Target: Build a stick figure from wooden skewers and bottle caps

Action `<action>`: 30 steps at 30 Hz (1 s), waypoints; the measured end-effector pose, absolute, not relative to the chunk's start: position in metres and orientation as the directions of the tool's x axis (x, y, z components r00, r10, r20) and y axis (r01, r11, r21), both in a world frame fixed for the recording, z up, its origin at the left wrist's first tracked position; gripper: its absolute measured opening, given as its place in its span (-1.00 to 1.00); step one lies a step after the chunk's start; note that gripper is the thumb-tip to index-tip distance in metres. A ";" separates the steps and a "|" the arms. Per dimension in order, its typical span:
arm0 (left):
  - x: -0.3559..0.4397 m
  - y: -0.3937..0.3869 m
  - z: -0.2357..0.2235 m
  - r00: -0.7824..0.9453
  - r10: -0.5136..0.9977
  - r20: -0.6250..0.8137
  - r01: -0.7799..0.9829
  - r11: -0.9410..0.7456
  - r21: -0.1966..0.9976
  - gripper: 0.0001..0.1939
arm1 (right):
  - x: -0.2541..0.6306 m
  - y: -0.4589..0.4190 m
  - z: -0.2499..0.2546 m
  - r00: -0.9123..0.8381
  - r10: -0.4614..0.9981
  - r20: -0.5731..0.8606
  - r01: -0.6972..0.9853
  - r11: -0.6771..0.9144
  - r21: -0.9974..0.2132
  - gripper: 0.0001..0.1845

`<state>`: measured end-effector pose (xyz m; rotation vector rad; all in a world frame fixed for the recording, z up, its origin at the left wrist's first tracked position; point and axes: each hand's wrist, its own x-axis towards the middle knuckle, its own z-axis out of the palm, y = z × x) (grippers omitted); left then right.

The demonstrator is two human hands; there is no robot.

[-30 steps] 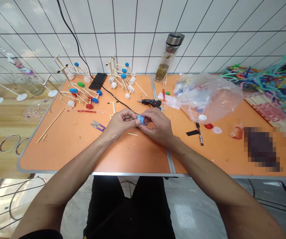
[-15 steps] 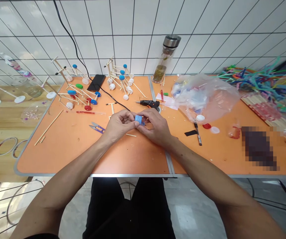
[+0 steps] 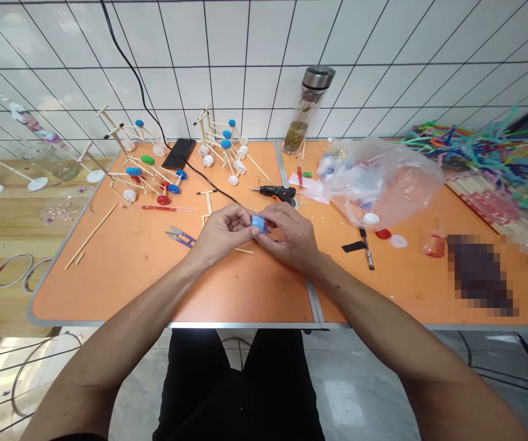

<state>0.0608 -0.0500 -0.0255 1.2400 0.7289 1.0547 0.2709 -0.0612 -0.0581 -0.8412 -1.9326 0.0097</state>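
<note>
A small blue bottle cap (image 3: 258,223) is pinched between my two hands above the table's middle. My left hand (image 3: 225,231) grips its left side with thumb and fingers. On its right, my right hand (image 3: 290,234) has curled fingers closed around it and partly hides it. Just behind the hands lies a black glue gun (image 3: 279,193), nozzle pointing left. Thread snips (image 3: 181,236) with purple handles lie left of my left hand. A small frame of sticks (image 3: 207,201) is behind that hand, partly covered by it.
Stick models with coloured caps (image 3: 147,171) stand at the back left, near a phone (image 3: 179,153) and a black cord. A glass bottle (image 3: 297,122) stands by the tiled wall. To the right are a plastic bag (image 3: 397,177), a marker (image 3: 367,251) and loose caps (image 3: 399,241).
The blue cap has turned slightly between my fingers and sits a little further right. Both hands keep their hold; the view has shifted very slightly.
</note>
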 end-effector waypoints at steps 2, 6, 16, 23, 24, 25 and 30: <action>0.061 -0.050 -0.024 0.374 0.923 0.090 -0.233 0.000 0.972 -0.50 | 0.271 -0.061 -0.058 -0.264 0.557 0.788 0.550 0.758 -0.351 -0.77; 0.060 -0.050 -0.023 0.377 0.924 0.065 -0.233 0.027 0.972 -0.52 | 0.270 -0.062 -0.057 -0.243 0.559 0.793 0.554 0.751 -0.360 -0.81; 0.060 -0.048 -0.025 0.331 0.934 0.133 -0.242 -0.052 0.969 -0.55 | 0.268 -0.061 -0.056 -0.268 0.520 0.811 0.526 0.784 -0.329 -0.72; 0.062 -0.047 -0.027 0.344 0.924 0.168 -0.255 -0.080 0.964 -0.56 | 0.269 -0.061 -0.056 -0.276 0.506 0.817 0.528 0.790 -0.311 -0.76; 0.062 -0.047 -0.028 0.350 0.922 0.167 -0.253 -0.079 0.964 -0.55 | 0.269 -0.061 -0.057 -0.274 0.505 0.818 0.529 0.790 -0.311 -0.76; 0.061 -0.047 -0.028 0.356 0.920 0.165 -0.251 -0.077 0.965 -0.55 | 0.269 -0.061 -0.057 -0.271 0.508 0.818 0.531 0.787 -0.313 -0.76; 0.060 -0.046 -0.028 0.360 0.918 0.166 -0.236 -0.083 0.968 -0.54 | 0.268 -0.061 -0.057 -0.261 0.514 0.817 0.541 0.779 -0.317 -0.77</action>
